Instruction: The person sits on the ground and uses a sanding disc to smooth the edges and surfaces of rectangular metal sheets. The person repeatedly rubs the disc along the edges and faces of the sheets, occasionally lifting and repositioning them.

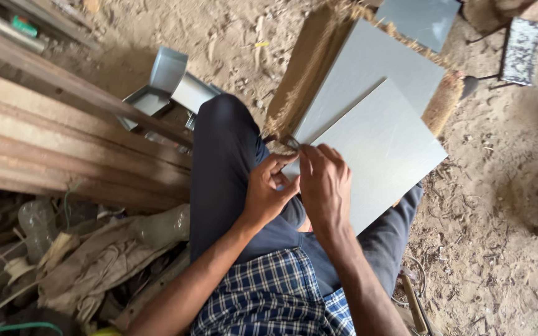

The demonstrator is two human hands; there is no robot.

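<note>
Work piece: a grey laminated panel (381, 149) lies across the person's lap, its near corner at the hands; resting it on the thighs keeps that corner steady and within reach.
Second panel: a like grey panel (375, 68) lies partly beneath the first, with a frayed brown board edge (300, 74) beside it.
Left hand: the left hand (266, 193) is curled at the panel's near corner, fingers bent inward and pinching at the edge; what it pinches is too small to tell.
Right hand: the right hand (325, 183) sits just beside the left, back upward, fingertips closed on the same corner.
Arm pose: both forearms rise from the bottom of the view and converge, wrists flexed down toward the lap.
Surroundings: sawdust-covered floor (499, 186); stacked timber planks (63, 137) to the left; folded sheet-metal pieces (169, 81) beyond the knee.
</note>
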